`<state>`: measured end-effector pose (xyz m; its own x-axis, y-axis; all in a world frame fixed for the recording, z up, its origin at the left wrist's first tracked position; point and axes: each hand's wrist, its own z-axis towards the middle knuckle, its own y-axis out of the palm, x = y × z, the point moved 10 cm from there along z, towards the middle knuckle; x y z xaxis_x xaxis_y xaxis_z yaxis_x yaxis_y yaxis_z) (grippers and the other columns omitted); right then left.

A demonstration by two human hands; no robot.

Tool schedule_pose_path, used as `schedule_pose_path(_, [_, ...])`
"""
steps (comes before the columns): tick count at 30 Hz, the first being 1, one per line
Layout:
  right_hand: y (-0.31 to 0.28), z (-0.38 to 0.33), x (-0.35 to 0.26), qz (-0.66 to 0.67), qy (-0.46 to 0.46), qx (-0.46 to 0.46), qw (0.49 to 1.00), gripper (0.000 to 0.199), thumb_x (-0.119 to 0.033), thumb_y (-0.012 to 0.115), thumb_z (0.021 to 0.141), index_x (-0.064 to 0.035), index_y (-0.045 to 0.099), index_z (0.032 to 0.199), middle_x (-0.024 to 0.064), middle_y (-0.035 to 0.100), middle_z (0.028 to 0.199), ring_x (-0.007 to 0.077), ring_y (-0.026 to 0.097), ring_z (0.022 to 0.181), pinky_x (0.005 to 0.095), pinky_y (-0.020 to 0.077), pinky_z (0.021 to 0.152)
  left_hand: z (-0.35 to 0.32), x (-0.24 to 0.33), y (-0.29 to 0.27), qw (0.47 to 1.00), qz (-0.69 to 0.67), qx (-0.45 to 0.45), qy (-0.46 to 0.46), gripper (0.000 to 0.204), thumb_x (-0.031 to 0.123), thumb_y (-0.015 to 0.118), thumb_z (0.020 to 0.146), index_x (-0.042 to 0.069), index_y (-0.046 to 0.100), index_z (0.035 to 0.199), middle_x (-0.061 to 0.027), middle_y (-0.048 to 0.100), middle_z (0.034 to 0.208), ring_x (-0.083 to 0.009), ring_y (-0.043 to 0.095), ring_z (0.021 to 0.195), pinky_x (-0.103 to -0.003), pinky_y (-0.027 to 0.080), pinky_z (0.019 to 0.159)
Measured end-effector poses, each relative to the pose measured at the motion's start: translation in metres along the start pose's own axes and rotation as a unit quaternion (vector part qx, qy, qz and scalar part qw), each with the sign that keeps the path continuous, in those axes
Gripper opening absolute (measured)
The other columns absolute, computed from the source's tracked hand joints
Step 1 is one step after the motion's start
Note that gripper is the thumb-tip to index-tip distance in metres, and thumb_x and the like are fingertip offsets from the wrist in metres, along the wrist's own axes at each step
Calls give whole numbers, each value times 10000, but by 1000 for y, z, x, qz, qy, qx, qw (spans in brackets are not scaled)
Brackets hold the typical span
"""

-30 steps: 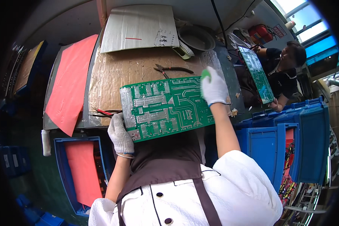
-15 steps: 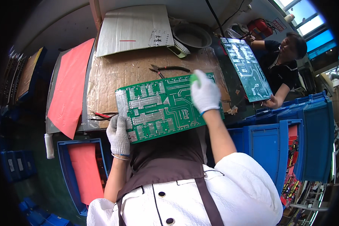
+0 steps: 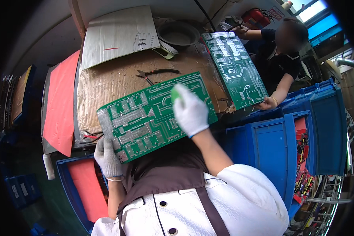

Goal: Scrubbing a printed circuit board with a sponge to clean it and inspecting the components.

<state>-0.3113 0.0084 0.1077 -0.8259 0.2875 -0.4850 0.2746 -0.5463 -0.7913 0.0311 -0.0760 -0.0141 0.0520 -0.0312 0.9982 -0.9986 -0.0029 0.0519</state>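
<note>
A large green circuit board (image 3: 145, 118) with silver traces is held tilted in front of me, over the edge of a cardboard-covered bench (image 3: 106, 78). My left hand (image 3: 107, 158), in a white glove, grips the board's lower left corner. My right hand (image 3: 190, 111), also gloved, rests on the board's middle right part and holds a small green object (image 3: 176, 94) against it. Black pliers (image 3: 155, 73) lie on the cardboard just beyond the board.
A second person at the right holds another green circuit board (image 3: 234, 69) upright. Blue plastic crates (image 3: 279, 141) stand at the right, one with small parts. A red sheet (image 3: 61, 106) hangs off the bench's left side. A grey bowl (image 3: 179, 33) and folded cardboard (image 3: 118, 35) sit at the back.
My right hand has slid from the board's upper right corner toward its middle. The board has come closer and lower in view. The other person's board has tilted more upright.
</note>
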Motion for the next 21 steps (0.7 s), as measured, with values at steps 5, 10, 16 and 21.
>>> schedule_pose_path(5, [32, 23, -38, 35, -105, -40, 993, 368, -178, 630, 895, -165, 661, 1261, 165, 728, 1005, 363, 713, 807, 454, 593, 756, 13, -6, -24, 999, -15, 23, -29, 197, 191, 680, 996, -2, 719, 1008, 43, 656, 869, -41, 535, 749, -221, 455, 694])
schedule_pose_path(10, [-7, -8, 6, 17, -26, -26, 999, 349, -130, 614, 915, -97, 672, 1258, 197, 723, 1108, 362, 722, 960, 425, 591, 846, 8, 0, -24, 997, -38, 53, -40, 181, 192, 676, 997, 16, 714, 983, 58, 641, 864, -29, 527, 763, -214, 443, 703])
schedule_pose_path(16, [48, 20, -68, 88, -159, -87, 979, 352, -153, 628, 899, -123, 687, 1245, 203, 722, 1038, 381, 713, 884, 438, 574, 821, 16, -8, -11, 995, -76, 18, -56, 212, 197, 668, 992, -4, 717, 1042, 23, 661, 908, -53, 558, 799, -228, 471, 748])
schedule_pose_path(21, [-37, 11, 75, 31, 28, 0, 999, 384, -107, 547, 951, -3, 640, 1309, 219, 716, 1183, 296, 724, 1061, 374, 558, 937, 13, -3, -16, 994, -74, 21, -72, 247, 216, 676, 993, -14, 715, 1076, 16, 668, 915, -58, 581, 815, -234, 486, 758])
